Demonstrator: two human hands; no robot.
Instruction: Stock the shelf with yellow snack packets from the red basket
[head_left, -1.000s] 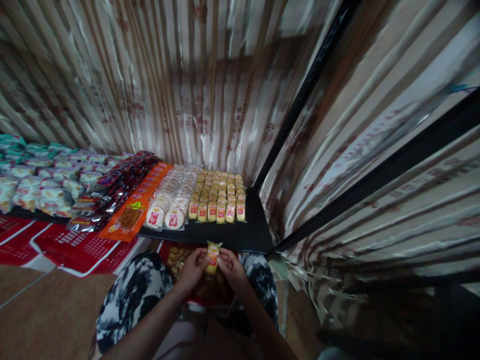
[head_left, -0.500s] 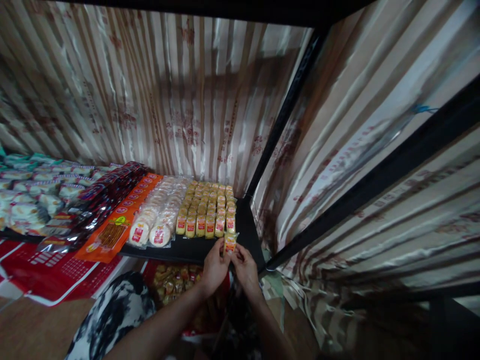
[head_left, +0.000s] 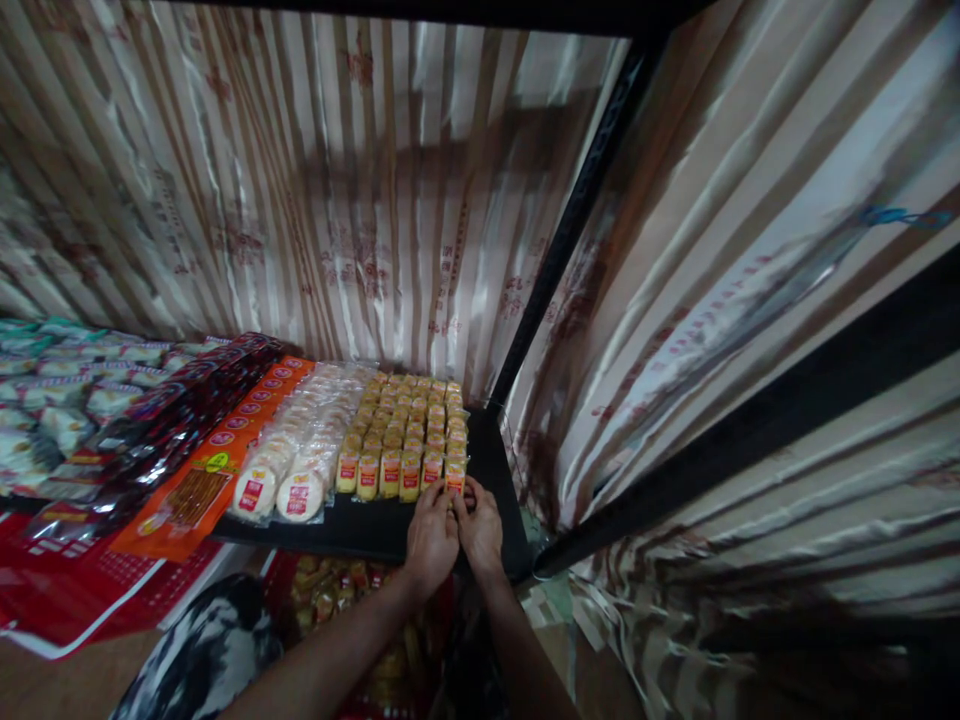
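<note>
Both hands meet at one small yellow wrapped snack pack [head_left: 454, 472] with a red label, at the front right corner of a block of like packs [head_left: 401, 430]. My left hand [head_left: 433, 540] grips its left side and my right hand [head_left: 480, 525] its right side, fingers closed round the lower part. The pack stands upright in line with the front row. Its lower edge is hidden by my fingers. The block stands in tight rows on a black shelf [head_left: 345, 535].
Round white crackers in clear wrap [head_left: 301, 497], an orange snack packet [head_left: 191, 490], dark shiny packets [head_left: 172, 420] and white packets [head_left: 60, 390] lie leftward. Below are a red basket [head_left: 90, 590] and a container of yellow packs [head_left: 330, 590]. A black post [head_left: 562, 250] rises at the right before curtains [head_left: 390, 200].
Both hands have moved forward with the yellow pack, from in front of the block to its front right corner. The camera view has shifted slightly.
</note>
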